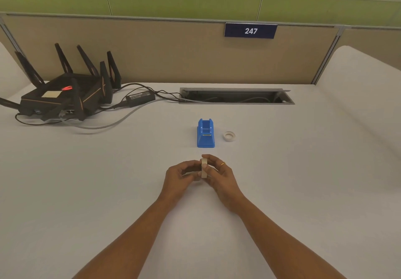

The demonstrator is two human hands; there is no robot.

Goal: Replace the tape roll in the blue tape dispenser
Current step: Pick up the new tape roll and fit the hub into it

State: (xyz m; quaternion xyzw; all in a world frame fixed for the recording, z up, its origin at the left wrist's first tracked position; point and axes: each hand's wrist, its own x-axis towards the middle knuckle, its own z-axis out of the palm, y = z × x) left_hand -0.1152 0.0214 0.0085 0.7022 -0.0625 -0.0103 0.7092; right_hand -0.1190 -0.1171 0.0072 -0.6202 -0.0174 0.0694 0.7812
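Desk point(108, 181) white, router point(65, 96) far left, green wall point(184, 1), both hands' grip clamped on tape roll point(204, 168).

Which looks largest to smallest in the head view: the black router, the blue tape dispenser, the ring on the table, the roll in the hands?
1. black router
2. blue tape dispenser
3. tape roll held in both hands and ring on the table: unranked, since the roll is nearer the camera, edge-on and partly covered by fingers.

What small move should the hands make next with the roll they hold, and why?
Probably carry the tape roll, pinched between the left hand and right hand, forward to the blue dispenser: its cradle looks empty, and a ring lies beside it.
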